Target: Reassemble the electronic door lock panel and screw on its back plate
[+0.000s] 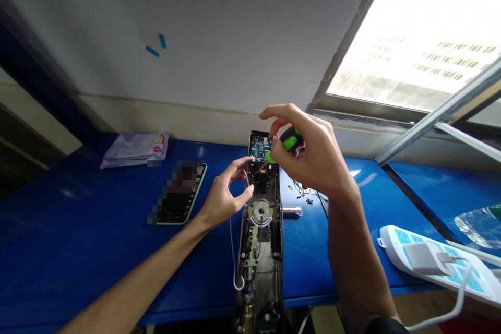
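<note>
On the blue counter, right in front of the person, a long narrow door-lock body is lying open, its cover already off and its insides showing: a blue circuit board at the far end, a round silvery hub in the middle, brassy metal parts running down toward the near edge. The right hand is hovering over the far end, its grip pinching a stubby black-and-green screwdriver, tip angling down toward the board area. The left hand is sitting just beside the housing, thumb and forefinger closing on a thin white wire that is looping down the left side of the case. Judging by the scatter of small dark screws lying loose on the counter just right of the lock, several fasteners are already out, and work on the inner parts looks mid-way, with the board and mechanism in place. A small shiny cylinder is resting near those screws. Further left, a phone is lying flat, glossy-faced, with a soft pale packet behind it. Off to the right, a white plastic power strip is carrying a plugged charger, and crinkly clear plastic is glinting at the edge
</note>
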Available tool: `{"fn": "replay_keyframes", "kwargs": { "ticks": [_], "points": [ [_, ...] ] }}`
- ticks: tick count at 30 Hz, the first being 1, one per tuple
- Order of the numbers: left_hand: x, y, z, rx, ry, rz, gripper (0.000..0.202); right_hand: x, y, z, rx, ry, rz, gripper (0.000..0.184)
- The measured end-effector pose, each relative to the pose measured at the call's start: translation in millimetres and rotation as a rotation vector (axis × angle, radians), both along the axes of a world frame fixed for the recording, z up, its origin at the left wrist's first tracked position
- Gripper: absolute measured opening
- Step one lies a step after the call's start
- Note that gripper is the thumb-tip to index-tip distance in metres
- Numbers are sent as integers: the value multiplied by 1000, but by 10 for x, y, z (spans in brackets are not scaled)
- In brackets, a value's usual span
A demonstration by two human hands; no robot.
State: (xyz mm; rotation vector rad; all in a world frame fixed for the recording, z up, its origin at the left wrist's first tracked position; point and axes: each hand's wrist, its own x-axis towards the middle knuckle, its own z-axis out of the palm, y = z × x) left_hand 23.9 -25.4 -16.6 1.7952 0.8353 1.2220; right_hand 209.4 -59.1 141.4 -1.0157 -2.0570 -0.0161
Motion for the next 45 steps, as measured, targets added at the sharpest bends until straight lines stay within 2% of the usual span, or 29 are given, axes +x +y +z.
{"fn": "replay_keyframes", "kwargs": {
  "ticks": [2,6,7,11,13,17,18,21,24,25,26,30,31,33,36,38,43,45],
  "points": [
    [-3,-2,1,7,5,3,58,-2,-11,8,5,-21,14,39],
    [-19,3,4,5,28,5,62,-26,3,-13,67,-10,-63,7],
    [-24,5,10,0,42,6,64,-29,9,-18,78,-8,-65,4],
    [-50,9,58,-3,122,21,69,-24,-2,-7,39,-22,24,30],
    [-60,10,88,2,151,29,69,-19,-19,5,24,-34,44,36],
    [-69,15,125,-9,161,55,62,-12,-22,-2,63,-40,-45,6],
    [-71,17,128,-16,156,58,60,-8,-15,-7,70,-39,-54,6],
    [-72,23,126,-45,135,60,55,11,-3,-16,55,-36,-14,10],
    [-72,29,119,-74,139,72,53,21,-10,-14,25,-48,43,42],
    [-72,30,118,-78,145,76,53,21,-13,-13,19,-54,48,47],
    [-71,30,118,-81,151,81,53,19,-13,-14,15,-56,42,46],
    [-60,21,132,-92,162,99,55,17,4,-20,65,-39,-29,10],
    [-55,17,135,-92,159,100,56,22,8,-20,74,-32,-35,8],
    [-44,12,137,-93,151,96,57,37,9,-16,61,-21,-26,15],
    [-32,13,120,-105,138,93,56,52,-12,-3,13,-25,29,44],
    [-30,17,100,-109,131,98,55,50,-25,1,3,-43,28,52],
    [-46,30,82,-90,178,141,55,34,-11,-11,34,-30,-15,14],
    [-55,32,100,-89,196,147,54,36,-8,-8,29,-21,17,17]
  ]
}}
